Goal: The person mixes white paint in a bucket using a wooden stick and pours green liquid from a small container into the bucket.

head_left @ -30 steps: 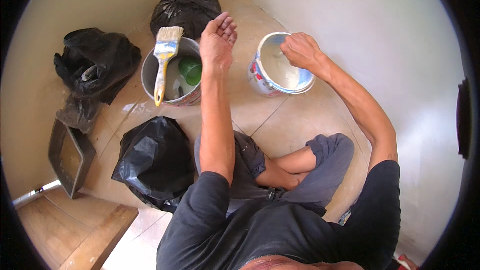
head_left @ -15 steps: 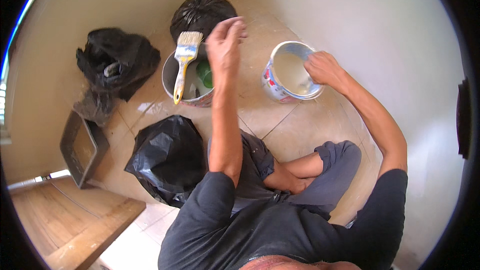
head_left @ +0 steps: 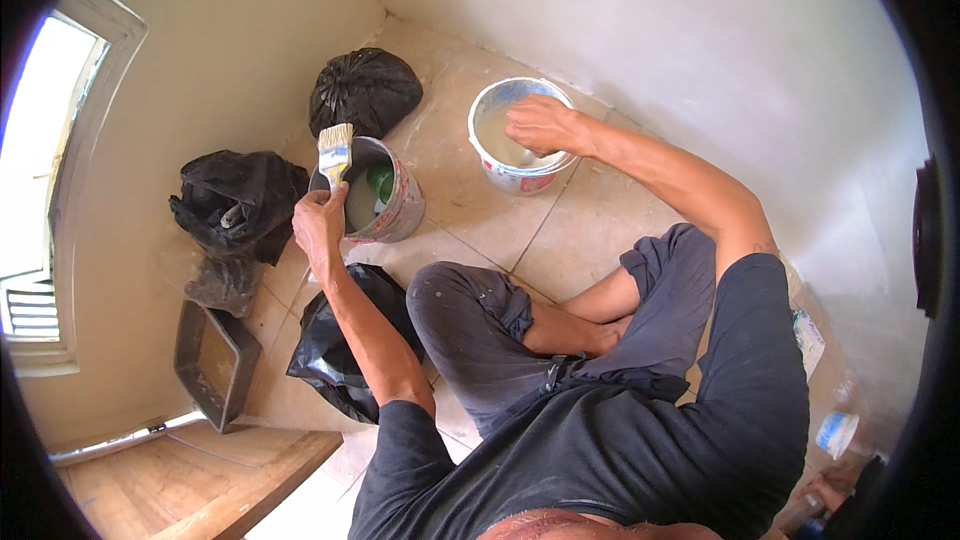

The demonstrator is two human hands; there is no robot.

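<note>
Brush (head_left: 337,150): upright, bristles up, handle in the left hand (head_left: 319,225), at the left side of the grey bucket (head_left: 403,208); cannot tell whether it touches the rim. In both earlier frames it lies across that bucket's mouth.
Left fingers: closed round the handle. Half a second ago the hand is raised to the right of the brush, off it.
Right hand (head_left: 545,126): at the mouth of the white bucket (head_left: 520,182), as before, now farther in from the right rim. Fingers curled; cannot tell what, if anything, they hold.
White bucket contents: pale liquid (head_left: 492,130).
Grey bucket contents: green container (head_left: 379,181) in cloudy liquid.
Bag by grey bucket: black bag (head_left: 365,92), just behind it on the tiled floor (head_left: 470,230).
View: shifted; window (head_left: 45,190) shows more fully at left.
</note>
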